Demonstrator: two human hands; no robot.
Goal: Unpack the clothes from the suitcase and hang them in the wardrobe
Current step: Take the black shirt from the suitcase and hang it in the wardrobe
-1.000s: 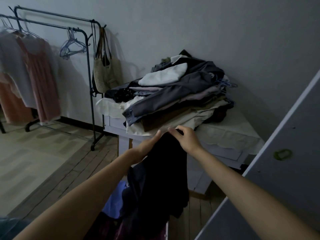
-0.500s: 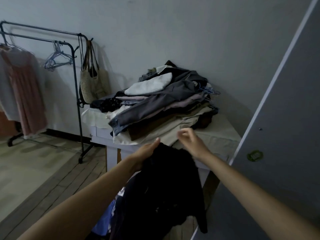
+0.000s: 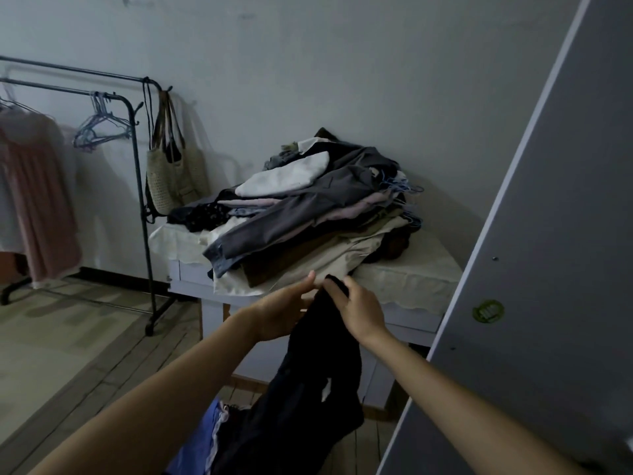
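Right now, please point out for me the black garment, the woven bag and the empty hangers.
black garment (image 3: 318, 378), head view, on the hanging middle of the cloth.
woven bag (image 3: 173, 181), head view, on its woven front.
empty hangers (image 3: 99, 130), head view, on the bunch under the rail.

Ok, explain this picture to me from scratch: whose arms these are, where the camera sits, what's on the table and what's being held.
There is no machine here. A person wears a camera on the head, looking forward and down, so the two bare arms reaching in from the bottom are their own. Both hands meet at the top edge of a black garment: the left hand and the right hand each grip it, and it hangs down between the arms. Beyond them stands a table under a pale cloth, carrying a pile of clothes. On the left is a rack with hangers, a pink dress and a woven bag. The grey panel on the right may be a wardrobe door.
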